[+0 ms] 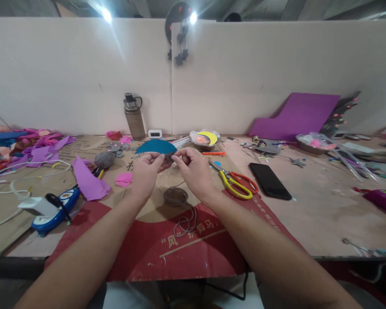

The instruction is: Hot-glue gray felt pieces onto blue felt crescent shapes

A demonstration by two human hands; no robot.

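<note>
My left hand (146,171) and my right hand (194,171) meet above the middle of the cardboard sheet, fingers pinched. Between their fingertips is a small dark grey piece (169,157), too small and covered to name; both hands seem to grip it. Just behind my left hand shows a teal rounded sheet (156,146). Below my hands, a roll of grey cord (176,195) lies on the red and tan cardboard (135,253), its loose end curling toward me. Scissors (236,182) with one yellow and one red-orange handle lie right of my right hand.
A black phone (270,181) lies to the right. Leftward are a grey yarn ball (104,160), purple felt (89,180), and a blue power strip (56,212) with white cables. A bottle (134,118) and a bowl with a yellow crescent (209,138) stand at the back.
</note>
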